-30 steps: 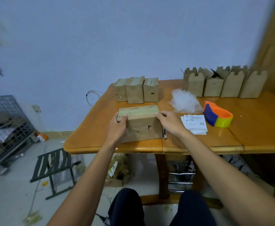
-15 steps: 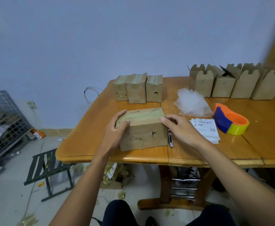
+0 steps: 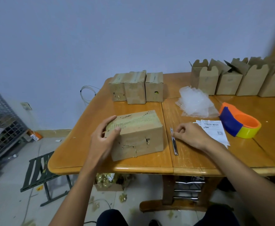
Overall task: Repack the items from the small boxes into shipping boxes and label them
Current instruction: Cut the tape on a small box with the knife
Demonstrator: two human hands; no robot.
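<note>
Near front edge of tabletop (image 3: pixel 149 167), left of its seam: taped small box (image 3: pixel 138 136), lying flat. Our left hand (image 3: pixel 104 139) grips its left end, fingers and thumb curled over top. Our right hand (image 3: pixel 190 134), fingers curled, touches knife (image 3: pixel 174 144) just right of box; pinched or not, we cannot tell.

Left side: bare table (image 3: pixel 84 144) out to its rounded edge; only my left hand (image 3: pixel 103 141) is there, gripping the taped cardboard box (image 3: pixel 140 139) by its left end.
Behind the box: an open strip of wood, then three sealed boxes (image 3: pixel 136 88) standing side by side.
Right of the box: a narrow lane, taken by the box cutter (image 3: pixel 174 145) lying along it and my right hand (image 3: pixel 190 134) pinching it.
Further right: shipping labels (image 3: pixel 215 133), bubble wrap (image 3: pixel 196 103) and tape dispenser (image 3: pixel 239 123) crowd together.
Back right: open-topped boxes (image 3: pixel 241 80) line the far edge.
</note>
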